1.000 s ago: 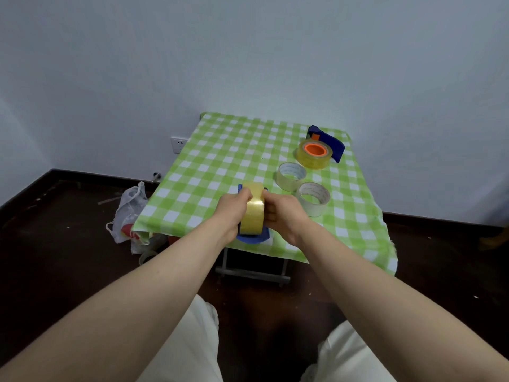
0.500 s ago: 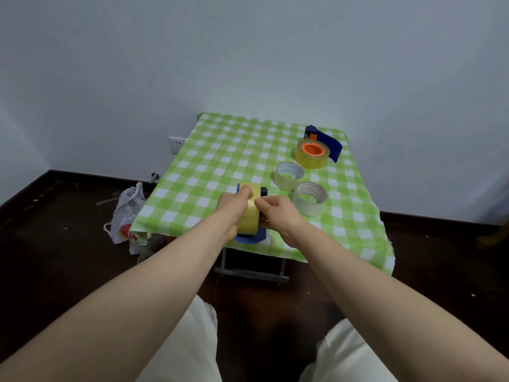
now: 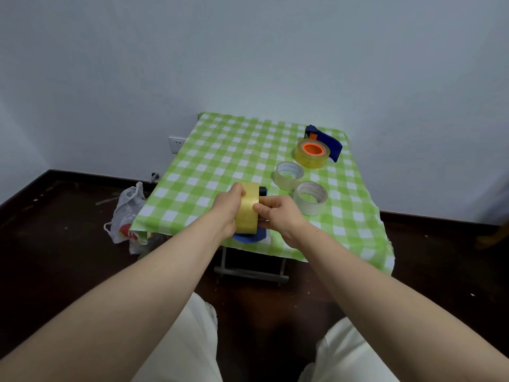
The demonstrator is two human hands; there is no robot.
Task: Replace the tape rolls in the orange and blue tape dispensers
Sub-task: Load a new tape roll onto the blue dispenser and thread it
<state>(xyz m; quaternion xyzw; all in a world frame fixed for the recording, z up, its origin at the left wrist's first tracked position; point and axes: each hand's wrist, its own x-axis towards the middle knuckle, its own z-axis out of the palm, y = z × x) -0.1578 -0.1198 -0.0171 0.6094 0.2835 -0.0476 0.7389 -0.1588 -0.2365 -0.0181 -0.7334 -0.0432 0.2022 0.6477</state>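
Dispenser (image 3: 249,238) mostly hidden bhd tape roll (image 3: 247,209).

Nothing is legible: faint print lines the cardboard cores of the clear tape roll (image 3: 286,184) and the white tape roll (image 3: 308,207), too small to read.

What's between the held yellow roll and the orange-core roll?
Head view: one loose clear roll on the cloth; a second roll sits just right of that line.
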